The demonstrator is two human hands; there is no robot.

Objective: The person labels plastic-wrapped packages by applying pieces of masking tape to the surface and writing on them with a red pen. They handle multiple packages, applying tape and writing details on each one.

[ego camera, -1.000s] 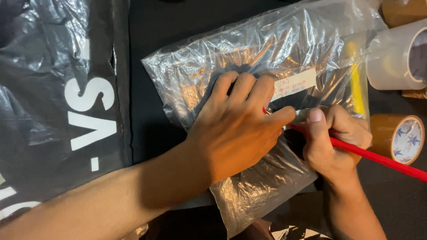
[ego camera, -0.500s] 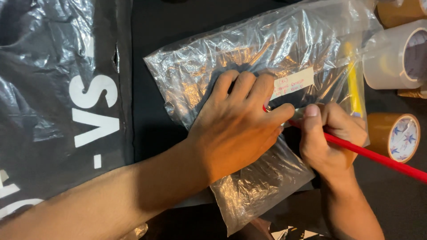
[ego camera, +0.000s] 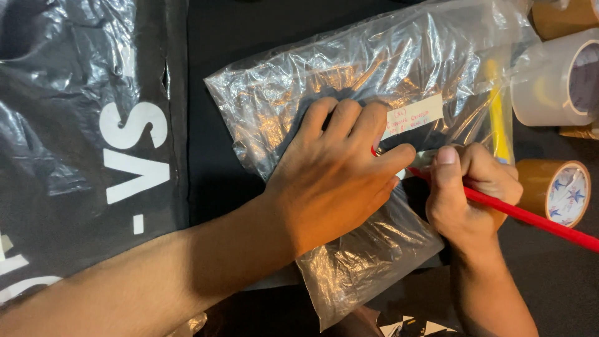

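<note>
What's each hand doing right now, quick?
Left hand: open, flat on the clear plastic bag.
Right hand: closed, gripping the red pen.

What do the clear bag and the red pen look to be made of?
The clear bag looks like thin glossy plastic film: it is see-through, crinkled, with bright glints. The red pen in the right hand has a smooth, slightly shiny shaft, probably plastic, though painted wood cannot be excluded.
</note>
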